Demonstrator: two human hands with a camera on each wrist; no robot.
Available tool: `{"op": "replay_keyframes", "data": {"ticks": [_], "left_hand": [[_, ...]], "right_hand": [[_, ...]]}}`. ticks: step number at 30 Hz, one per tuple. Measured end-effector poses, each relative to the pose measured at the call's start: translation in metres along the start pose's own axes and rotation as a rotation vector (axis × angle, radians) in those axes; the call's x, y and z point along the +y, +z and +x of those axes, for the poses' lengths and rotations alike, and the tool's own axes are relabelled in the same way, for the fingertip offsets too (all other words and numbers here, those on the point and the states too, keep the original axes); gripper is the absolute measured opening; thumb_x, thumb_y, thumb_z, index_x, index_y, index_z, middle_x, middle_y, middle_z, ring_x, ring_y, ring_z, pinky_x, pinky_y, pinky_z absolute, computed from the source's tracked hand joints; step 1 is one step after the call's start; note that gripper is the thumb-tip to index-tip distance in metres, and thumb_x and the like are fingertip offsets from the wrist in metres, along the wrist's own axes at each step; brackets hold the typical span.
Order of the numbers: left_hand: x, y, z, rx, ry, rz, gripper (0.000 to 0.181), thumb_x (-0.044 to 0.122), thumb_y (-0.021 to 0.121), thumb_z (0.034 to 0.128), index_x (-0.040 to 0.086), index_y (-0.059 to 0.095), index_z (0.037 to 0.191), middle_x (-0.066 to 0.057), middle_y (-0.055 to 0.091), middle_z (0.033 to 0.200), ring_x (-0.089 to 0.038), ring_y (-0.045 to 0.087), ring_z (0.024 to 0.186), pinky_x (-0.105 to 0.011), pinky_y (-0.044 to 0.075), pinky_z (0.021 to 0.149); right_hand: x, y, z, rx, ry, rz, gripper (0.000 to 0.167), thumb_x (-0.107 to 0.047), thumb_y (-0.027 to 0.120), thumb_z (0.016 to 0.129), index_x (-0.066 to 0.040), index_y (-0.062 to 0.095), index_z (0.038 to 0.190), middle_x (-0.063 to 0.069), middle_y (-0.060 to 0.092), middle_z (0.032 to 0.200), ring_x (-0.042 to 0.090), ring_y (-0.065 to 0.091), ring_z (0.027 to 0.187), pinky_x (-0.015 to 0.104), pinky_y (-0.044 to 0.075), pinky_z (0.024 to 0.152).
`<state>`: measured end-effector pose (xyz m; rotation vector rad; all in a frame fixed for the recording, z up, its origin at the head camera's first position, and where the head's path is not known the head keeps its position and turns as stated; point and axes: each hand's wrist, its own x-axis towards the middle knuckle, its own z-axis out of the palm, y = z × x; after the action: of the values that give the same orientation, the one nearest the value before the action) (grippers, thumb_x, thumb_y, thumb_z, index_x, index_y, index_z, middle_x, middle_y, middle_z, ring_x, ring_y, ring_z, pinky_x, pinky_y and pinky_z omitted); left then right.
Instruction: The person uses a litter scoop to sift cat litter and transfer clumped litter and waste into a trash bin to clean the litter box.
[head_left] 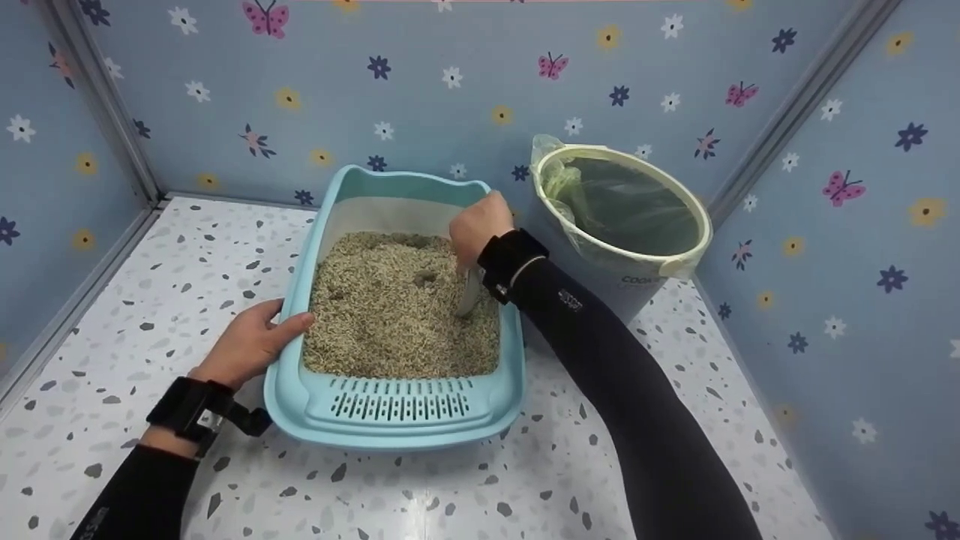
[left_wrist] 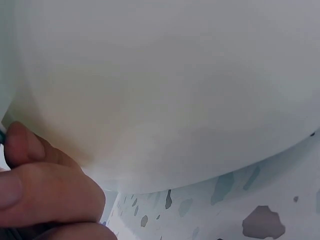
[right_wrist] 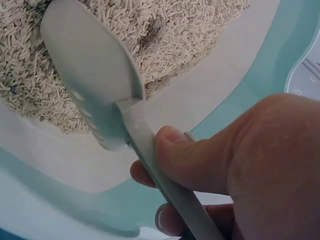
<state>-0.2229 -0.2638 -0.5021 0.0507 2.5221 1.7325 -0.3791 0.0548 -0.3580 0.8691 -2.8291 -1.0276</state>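
A blue litter box (head_left: 397,431) filled with pale pellet litter (head_left: 375,315) stands on the speckled surface. My left hand (head_left: 251,341) grips its left rim, thumb on top and fingers curled beneath; the left wrist view shows those fingers against the white outer wall (left_wrist: 175,100). At the box's right side, my right hand (head_left: 480,225) holds a grey litter scoop (head_left: 470,292) by its handle. In the right wrist view, the scoop's slotted head (right_wrist: 95,65) rests in the litter, its tip partly hidden, with thumb and fingers wrapped round the handle. Dark clumps (head_left: 426,277) dot the litter.
Just right of the box stands a bin (head_left: 652,259) with a pale rim and a translucent yellowish-green bag lining it. Blue flowered panels (head_left: 450,97) rise behind and at both sides. White speckled floor (head_left: 210,262) extends around the box.
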Motion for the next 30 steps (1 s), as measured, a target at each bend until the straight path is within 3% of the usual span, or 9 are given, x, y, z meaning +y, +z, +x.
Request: {"op": "replay_keyframes", "data": {"ticks": [4, 9, 16, 22, 30], "left_hand": [[-0.001, -0.001, 0.000, 0.002, 0.000, 0.008, 0.075, 0.043, 0.067, 0.1130, -0.014, 0.046, 0.157, -0.022, 0.071, 0.110, -0.019, 0.075, 0.080, -0.034, 0.066, 0.070], [-0.002, -0.001, 0.001, 0.004, 0.000, 0.009, 0.072, 0.040, 0.067, 0.1135, -0.015, 0.047, 0.156, -0.022, 0.072, 0.109, -0.019, 0.074, 0.078, -0.034, 0.066, 0.068], [0.000, -0.001, 0.000, 0.004, 0.007, 0.002, 0.073, 0.042, 0.068, 0.1127, -0.014, 0.048, 0.156, -0.023, 0.072, 0.109, -0.020, 0.075, 0.080, -0.035, 0.067, 0.070], [-0.003, -0.001, 0.000, 0.007, 0.011, -0.018, 0.073, 0.039, 0.068, 0.1131, -0.014, 0.045, 0.158, -0.023, 0.073, 0.109, -0.018, 0.076, 0.078, -0.034, 0.066, 0.070], [-0.002, 0.001, 0.001, 0.006, 0.005, -0.014, 0.069, 0.038, 0.068, 0.1131, -0.014, 0.049, 0.155, -0.019, 0.071, 0.105, -0.018, 0.074, 0.077, -0.034, 0.066, 0.069]], "right_hand": [[0.004, 0.004, 0.005, 0.010, -0.020, 0.025, 0.034, -0.039, 0.068, 0.107, -0.019, 0.061, 0.081, 0.000, 0.066, 0.083, 0.023, 0.055, 0.078, 0.046, 0.050, 0.098], [0.005, 0.008, 0.012, 0.009, -0.050, 0.040, 0.032, -0.030, 0.058, 0.111, -0.017, 0.058, 0.081, 0.001, 0.061, 0.079, 0.025, 0.056, 0.080, 0.050, 0.047, 0.108], [0.014, 0.014, 0.016, 0.007, -0.058, 0.106, 0.030, -0.026, 0.061, 0.108, -0.017, 0.056, 0.079, 0.000, 0.054, 0.076, 0.025, 0.052, 0.081, 0.049, 0.043, 0.110], [0.013, 0.011, 0.016, 0.019, -0.100, 0.123, 0.036, -0.036, 0.056, 0.115, -0.015, 0.061, 0.086, 0.006, 0.065, 0.089, 0.031, 0.058, 0.098, 0.052, 0.036, 0.122], [0.010, 0.015, 0.021, 0.038, -0.093, 0.148, 0.035, -0.036, 0.058, 0.115, -0.014, 0.066, 0.089, 0.008, 0.074, 0.096, 0.032, 0.065, 0.103, 0.054, 0.032, 0.126]]}}
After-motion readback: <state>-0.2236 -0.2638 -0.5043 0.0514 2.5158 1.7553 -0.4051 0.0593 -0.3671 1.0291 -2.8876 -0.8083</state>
